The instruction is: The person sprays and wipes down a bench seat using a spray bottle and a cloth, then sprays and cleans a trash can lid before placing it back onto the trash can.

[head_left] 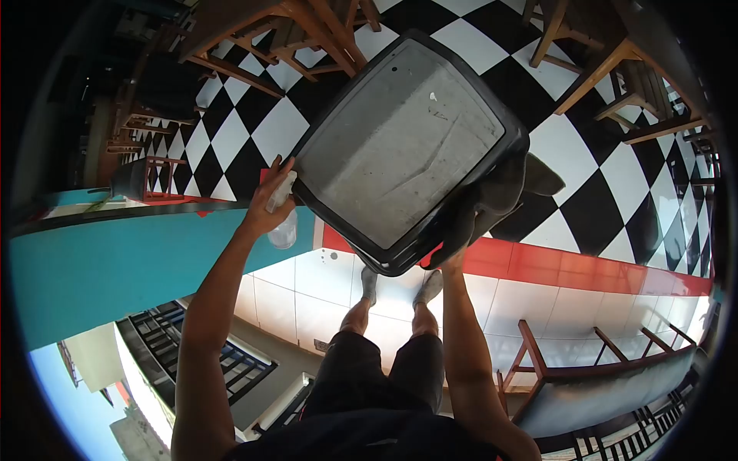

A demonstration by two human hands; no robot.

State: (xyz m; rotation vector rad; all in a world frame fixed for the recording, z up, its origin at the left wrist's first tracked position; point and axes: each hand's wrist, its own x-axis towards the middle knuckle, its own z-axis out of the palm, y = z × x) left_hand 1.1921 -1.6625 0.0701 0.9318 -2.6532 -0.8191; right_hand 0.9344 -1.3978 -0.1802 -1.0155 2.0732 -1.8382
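A large grey tray-like container with a black rim (400, 146) is held out in front of me, its flat scuffed face toward the camera. My left hand (269, 201) is closed around a clear spray bottle (284, 230), beside the container's left corner. At the near right edge of the container my right hand (452, 257) is partly hidden under a dark grey cloth (500, 192), which drapes along that edge. The right fingers do not show clearly.
Wooden chairs and tables (300, 31) stand at the upper left, with more wooden furniture (607, 69) at the upper right. A teal wall (131, 265) runs along the left. A dark-topped bench (607, 392) is at the lower right. The floor has black and white checks.
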